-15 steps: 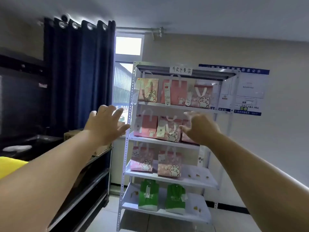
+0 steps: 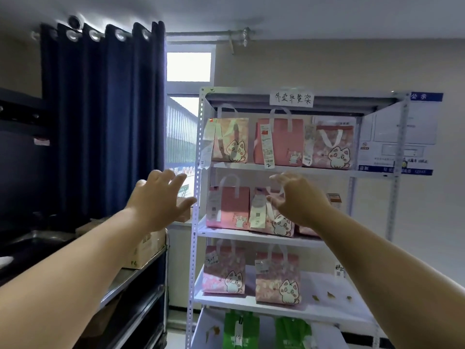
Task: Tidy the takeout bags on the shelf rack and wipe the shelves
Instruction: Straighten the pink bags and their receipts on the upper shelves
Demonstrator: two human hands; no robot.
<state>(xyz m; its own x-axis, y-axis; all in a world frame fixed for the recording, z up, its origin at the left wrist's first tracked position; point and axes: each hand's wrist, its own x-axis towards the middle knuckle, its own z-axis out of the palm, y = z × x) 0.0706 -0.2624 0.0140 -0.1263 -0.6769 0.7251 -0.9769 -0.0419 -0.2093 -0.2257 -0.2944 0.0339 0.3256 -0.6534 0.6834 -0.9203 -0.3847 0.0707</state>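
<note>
We've got both arms out toward the shelf rack [image 2: 200,127]. Our left hand [image 2: 161,197] is spread wide and empty, just off the left post. Our right hand [image 2: 299,200] hangs half-curled before the pink takeout bags [image 2: 227,205] on the second shelf, seemingly gripping nothing, though blur hides any contact. Green bags [image 2: 241,328] stand lowest. Scraps [image 2: 329,295] litter the third shelf's right end. By our reckoning, tidying has barely begun and all the wiping is ahead.

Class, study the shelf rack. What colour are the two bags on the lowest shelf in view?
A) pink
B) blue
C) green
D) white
C: the two green bags stand on the lowest shelf in view, while the pink bags fill the shelves above.
</note>
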